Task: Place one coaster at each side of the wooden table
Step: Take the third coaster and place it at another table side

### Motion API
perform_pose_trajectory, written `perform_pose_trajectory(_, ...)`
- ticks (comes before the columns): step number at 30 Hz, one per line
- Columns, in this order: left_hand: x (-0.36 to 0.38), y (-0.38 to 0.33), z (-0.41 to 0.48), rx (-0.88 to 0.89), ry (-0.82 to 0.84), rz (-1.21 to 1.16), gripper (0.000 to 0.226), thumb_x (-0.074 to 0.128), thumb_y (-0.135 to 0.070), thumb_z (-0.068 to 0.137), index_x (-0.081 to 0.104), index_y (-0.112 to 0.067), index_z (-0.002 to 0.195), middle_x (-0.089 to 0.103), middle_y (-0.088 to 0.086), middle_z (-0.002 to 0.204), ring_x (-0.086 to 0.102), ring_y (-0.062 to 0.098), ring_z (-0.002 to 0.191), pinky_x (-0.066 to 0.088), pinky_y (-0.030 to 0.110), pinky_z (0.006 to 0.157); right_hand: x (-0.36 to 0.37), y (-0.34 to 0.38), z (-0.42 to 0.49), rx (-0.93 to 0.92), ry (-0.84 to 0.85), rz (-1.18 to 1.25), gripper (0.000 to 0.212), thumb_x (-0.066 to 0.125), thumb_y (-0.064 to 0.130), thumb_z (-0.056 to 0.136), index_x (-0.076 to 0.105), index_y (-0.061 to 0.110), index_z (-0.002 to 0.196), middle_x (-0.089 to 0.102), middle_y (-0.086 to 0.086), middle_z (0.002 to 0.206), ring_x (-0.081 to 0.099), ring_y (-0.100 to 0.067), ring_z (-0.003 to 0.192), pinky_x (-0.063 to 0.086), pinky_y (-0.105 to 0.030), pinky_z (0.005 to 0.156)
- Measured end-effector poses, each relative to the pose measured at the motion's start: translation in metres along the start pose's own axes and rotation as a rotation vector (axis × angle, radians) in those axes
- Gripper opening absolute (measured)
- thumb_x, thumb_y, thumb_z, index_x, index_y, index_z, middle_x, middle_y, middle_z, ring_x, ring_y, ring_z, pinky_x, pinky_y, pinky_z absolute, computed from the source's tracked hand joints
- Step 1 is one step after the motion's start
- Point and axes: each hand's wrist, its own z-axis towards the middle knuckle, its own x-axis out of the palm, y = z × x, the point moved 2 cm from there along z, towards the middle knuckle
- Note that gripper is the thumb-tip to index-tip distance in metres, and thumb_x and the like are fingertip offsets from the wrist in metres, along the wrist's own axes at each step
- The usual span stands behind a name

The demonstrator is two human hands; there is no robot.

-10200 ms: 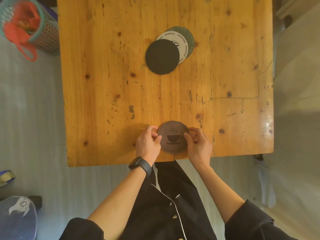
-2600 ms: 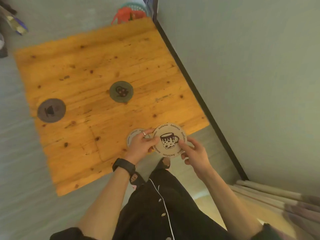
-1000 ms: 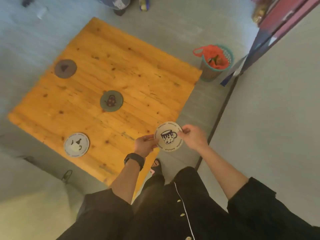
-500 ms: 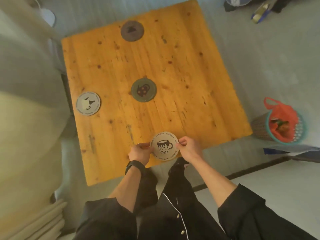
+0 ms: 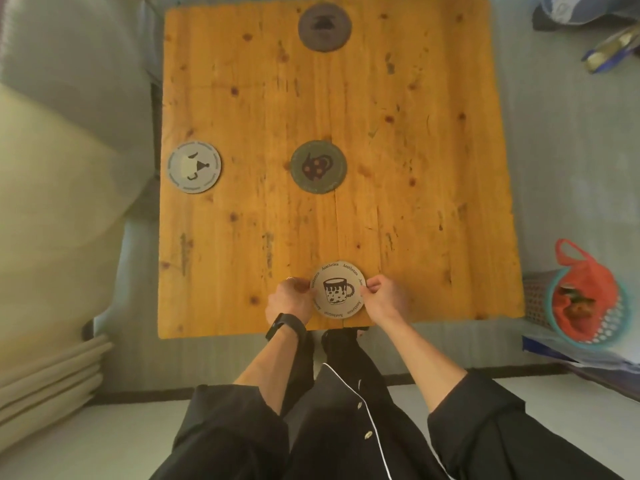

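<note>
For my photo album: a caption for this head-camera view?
Both hands, left hand and right hand, set a mug coaster at the wooden table edge.

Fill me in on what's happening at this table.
A person stands at the near edge of the wooden table, holding a pale mug-print coaster between the left hand and right hand, just inside that edge. A dark coaster lies at the far edge and a grey one at the left edge. A teapot-print coaster sits in the middle. The right edge has no coaster.
</note>
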Motion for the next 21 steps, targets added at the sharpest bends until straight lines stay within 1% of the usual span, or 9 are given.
perform_pose_trajectory(2, 0.001, -0.002, 0.002, 0.017, -0.002, 0.017, 0.015, 0.067, -0.038, 0.081, 0.067, -0.034, 0.096, 0.074, -0.004, 0.100, 0.069, 0.024, 0.091, 0.058, 0.037, 0.082, 0.002, 0.000, 0.002, 0.009, -0.021, -0.032, 0.021, 0.065, 0.031, 0.095, 0.066, 0.019, 0.111, 0.071, 0.005, 0.096, 0.055, -0.005, 0.066, 0.035, -0.018, 0.050)
perform_pose_trajectory(4, 0.002, -0.001, 0.004, 0.023, 0.002, 0.019, 0.011, 0.067, -0.039, 0.082, 0.064, -0.036, 0.092, 0.074, -0.005, 0.100, 0.069, 0.023, 0.090, 0.057, 0.036, 0.082, 0.003, 0.001, 0.003, 0.016, -0.035, -0.053, 0.019, 0.065, 0.031, 0.094, 0.067, 0.020, 0.109, 0.066, 0.008, 0.088, 0.052, -0.004, 0.063, 0.034, -0.018, 0.048)
perform_pose_trajectory(8, 0.005, 0.003, 0.004, 0.032, -0.014, 0.042, 0.010, 0.066, -0.040, 0.082, 0.062, -0.036, 0.091, 0.074, -0.005, 0.098, 0.069, 0.023, 0.089, 0.058, 0.037, 0.081, 0.005, 0.001, 0.002, 0.019, -0.057, -0.060, 0.018, 0.065, 0.030, 0.094, 0.067, 0.020, 0.108, 0.066, 0.010, 0.085, 0.052, -0.001, 0.061, 0.035, -0.018, 0.048)
perform_pose_trajectory(11, 0.007, 0.002, 0.004, 0.047, -0.046, 0.072, 0.012, 0.066, -0.040, 0.082, 0.062, -0.035, 0.092, 0.074, -0.005, 0.098, 0.069, 0.024, 0.089, 0.058, 0.038, 0.080, 0.005, 0.002, 0.000, 0.009, -0.077, -0.067, 0.018, 0.064, 0.032, 0.094, 0.066, 0.020, 0.108, 0.069, 0.009, 0.089, 0.055, -0.006, 0.066, 0.034, -0.017, 0.049)
perform_pose_trajectory(14, 0.009, 0.002, 0.005, 0.058, -0.056, 0.088, 0.017, 0.065, -0.042, 0.083, 0.063, -0.033, 0.098, 0.074, -0.005, 0.100, 0.068, 0.024, 0.091, 0.056, 0.039, 0.082, 0.002, 0.004, -0.003, 0.002, -0.088, -0.102, 0.019, 0.063, 0.034, 0.095, 0.065, 0.021, 0.108, 0.064, 0.010, 0.085, 0.054, -0.008, 0.067, 0.032, -0.017, 0.049)
perform_pose_trajectory(16, 0.011, 0.001, 0.003, 0.102, -0.080, 0.161, 0.020, 0.062, -0.043, 0.085, 0.061, -0.033, 0.103, 0.073, -0.005, 0.104, 0.065, 0.025, 0.096, 0.054, 0.040, 0.084, 0.001, 0.005, -0.006, -0.063, -0.110, -0.167, 0.017, 0.061, 0.033, 0.097, 0.061, 0.020, 0.107, 0.065, 0.006, 0.091, 0.056, -0.011, 0.072, 0.032, -0.018, 0.050)
perform_pose_trajectory(17, 0.012, 0.000, 0.002, 0.155, -0.114, 0.233, 0.022, 0.060, -0.043, 0.088, 0.059, -0.034, 0.108, 0.071, -0.005, 0.108, 0.062, 0.025, 0.101, 0.051, 0.040, 0.086, 0.001, 0.004, -0.007, -0.132, -0.133, -0.199, 0.017, 0.061, 0.032, 0.097, 0.058, 0.019, 0.106, 0.064, 0.003, 0.094, 0.057, -0.013, 0.075, 0.035, -0.019, 0.053)
perform_pose_trajectory(19, 0.016, 0.000, -0.001, 0.310, -0.194, 0.405, 0.025, 0.056, -0.037, 0.092, 0.057, -0.033, 0.117, 0.066, -0.004, 0.116, 0.055, 0.027, 0.109, 0.045, 0.039, 0.088, 0.002, 0.000, -0.009, -0.298, -0.164, -0.248, 0.016, 0.060, 0.028, 0.098, 0.055, 0.017, 0.109, 0.058, 0.000, 0.100, 0.057, -0.014, 0.074, 0.045, -0.023, 0.058)
perform_pose_trajectory(21, 0.020, 0.002, -0.002, 0.466, -0.232, 0.581, 0.023, 0.052, -0.026, 0.094, 0.061, -0.029, 0.116, 0.063, -0.003, 0.117, 0.052, 0.027, 0.110, 0.040, 0.038, 0.087, 0.005, -0.005, -0.008, -0.422, -0.143, -0.293, 0.017, 0.056, 0.025, 0.100, 0.056, 0.016, 0.114, 0.059, -0.001, 0.104, 0.058, -0.012, 0.069, 0.053, -0.026, 0.057)
